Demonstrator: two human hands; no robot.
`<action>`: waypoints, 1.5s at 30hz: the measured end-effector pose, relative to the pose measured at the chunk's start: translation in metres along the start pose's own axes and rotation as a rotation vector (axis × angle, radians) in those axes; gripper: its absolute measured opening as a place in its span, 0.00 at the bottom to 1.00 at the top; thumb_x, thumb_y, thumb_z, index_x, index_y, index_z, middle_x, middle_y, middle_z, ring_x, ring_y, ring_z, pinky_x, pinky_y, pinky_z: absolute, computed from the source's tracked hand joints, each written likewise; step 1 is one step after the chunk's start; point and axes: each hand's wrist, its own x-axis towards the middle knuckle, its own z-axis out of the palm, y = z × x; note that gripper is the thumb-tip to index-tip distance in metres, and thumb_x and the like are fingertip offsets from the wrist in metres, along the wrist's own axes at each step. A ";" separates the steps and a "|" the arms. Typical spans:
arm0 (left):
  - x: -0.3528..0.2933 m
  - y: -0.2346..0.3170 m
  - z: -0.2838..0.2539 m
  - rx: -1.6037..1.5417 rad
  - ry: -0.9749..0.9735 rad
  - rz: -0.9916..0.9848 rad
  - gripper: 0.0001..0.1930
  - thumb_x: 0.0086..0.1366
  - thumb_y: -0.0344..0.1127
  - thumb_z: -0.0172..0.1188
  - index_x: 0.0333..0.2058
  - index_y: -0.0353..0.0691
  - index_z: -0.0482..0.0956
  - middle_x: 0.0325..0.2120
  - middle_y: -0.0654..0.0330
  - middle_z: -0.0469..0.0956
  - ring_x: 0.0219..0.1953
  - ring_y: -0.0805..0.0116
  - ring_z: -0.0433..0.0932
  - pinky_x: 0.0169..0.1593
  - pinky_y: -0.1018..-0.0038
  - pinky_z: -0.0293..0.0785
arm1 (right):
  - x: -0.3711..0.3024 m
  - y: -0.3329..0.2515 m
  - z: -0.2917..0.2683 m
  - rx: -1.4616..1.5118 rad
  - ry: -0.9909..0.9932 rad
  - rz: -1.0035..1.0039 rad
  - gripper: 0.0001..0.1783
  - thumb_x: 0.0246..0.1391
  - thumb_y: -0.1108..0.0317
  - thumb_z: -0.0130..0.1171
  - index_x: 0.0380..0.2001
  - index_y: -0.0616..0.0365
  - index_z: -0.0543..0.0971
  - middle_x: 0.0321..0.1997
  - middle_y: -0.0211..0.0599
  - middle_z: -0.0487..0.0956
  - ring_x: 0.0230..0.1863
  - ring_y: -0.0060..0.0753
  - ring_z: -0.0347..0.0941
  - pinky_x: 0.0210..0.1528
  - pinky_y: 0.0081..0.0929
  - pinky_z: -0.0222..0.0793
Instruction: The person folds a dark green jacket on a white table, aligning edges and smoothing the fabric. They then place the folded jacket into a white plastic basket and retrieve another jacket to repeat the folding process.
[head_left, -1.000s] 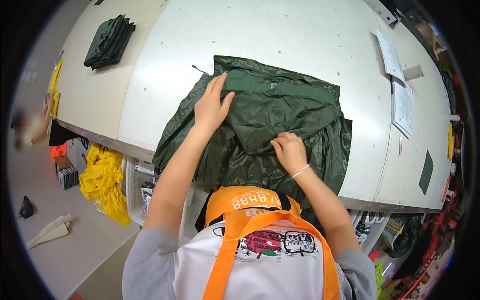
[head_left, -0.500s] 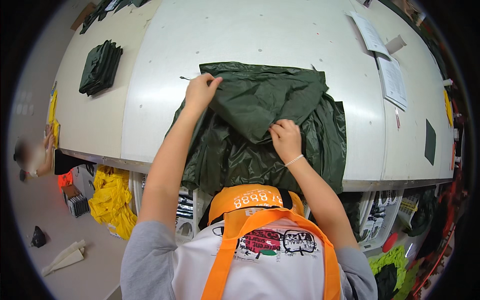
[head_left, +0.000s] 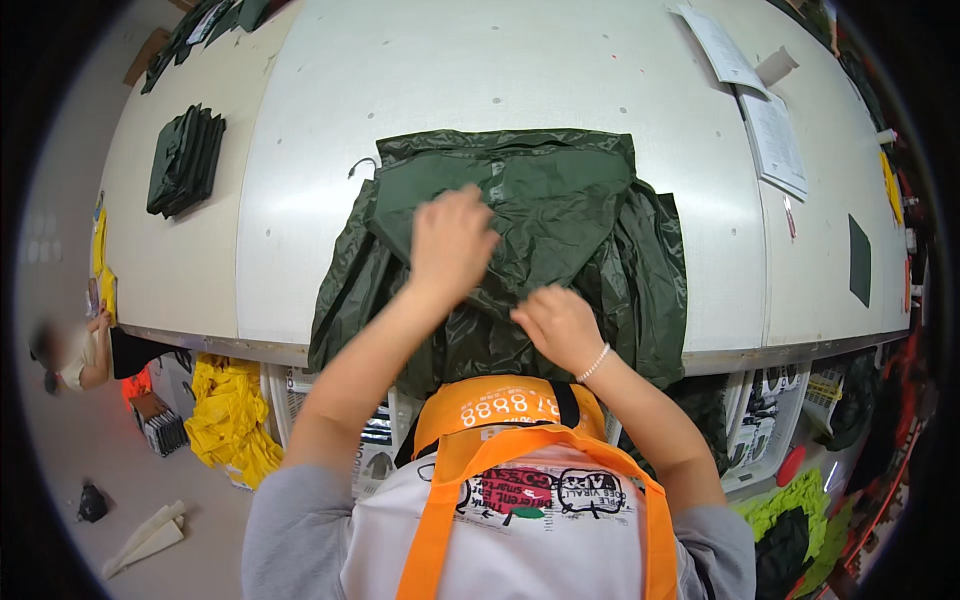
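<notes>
A dark green, shiny raincoat [head_left: 540, 215] lies spread before me on the white table, its upper flap folded down into a rough point toward me. A thin dark cord sticks out by its upper left corner. Over the middle of that flap is my left hand [head_left: 452, 245], smeared by motion, so its grip does not show. Lower and to the right, my right hand [head_left: 562, 325], with a beaded bracelet at the wrist, has its fingers closed at the flap's lower tip.
A stack of folded dark green garments [head_left: 187, 162] sits on the table [head_left: 310, 120] at left. Papers [head_left: 770, 145] and a dark green fabric piece [head_left: 859, 260] lie at right. Below the table edge are yellow fabric [head_left: 228, 415] and a white basket [head_left: 768, 430]. Another person [head_left: 85, 360] stands far left.
My left hand has left the raincoat's upper left corner and moved right and nearer over the flap. My right hand has come slightly nearer. The flap now lies flatter and wider.
</notes>
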 end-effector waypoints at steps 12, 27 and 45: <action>0.010 0.006 0.076 -0.250 -0.170 0.122 0.23 0.56 0.49 0.61 0.45 0.39 0.77 0.51 0.54 0.72 0.56 0.51 0.67 0.60 0.56 0.57 | 0.045 0.198 -0.088 0.319 0.272 0.619 0.16 0.53 0.59 0.56 0.37 0.61 0.80 0.36 0.51 0.79 0.40 0.50 0.76 0.45 0.35 0.71; 0.235 0.082 0.151 -0.270 -0.212 -0.115 0.24 0.50 0.47 0.67 0.42 0.38 0.79 0.38 0.56 0.79 0.41 0.59 0.76 0.46 0.65 0.66 | -0.171 0.576 -0.236 -0.849 0.475 0.979 0.16 0.60 0.65 0.49 0.48 0.61 0.74 0.40 0.46 0.76 0.43 0.48 0.72 0.49 0.39 0.68; 0.257 0.069 0.139 -1.093 -0.563 -0.470 0.12 0.53 0.30 0.66 0.37 0.34 0.80 0.21 0.72 0.71 0.25 0.84 0.65 0.30 0.85 0.62 | 0.081 0.270 -0.065 0.063 0.353 0.475 0.14 0.48 0.61 0.64 0.37 0.57 0.78 0.30 0.33 0.73 0.27 0.34 0.71 0.29 0.29 0.67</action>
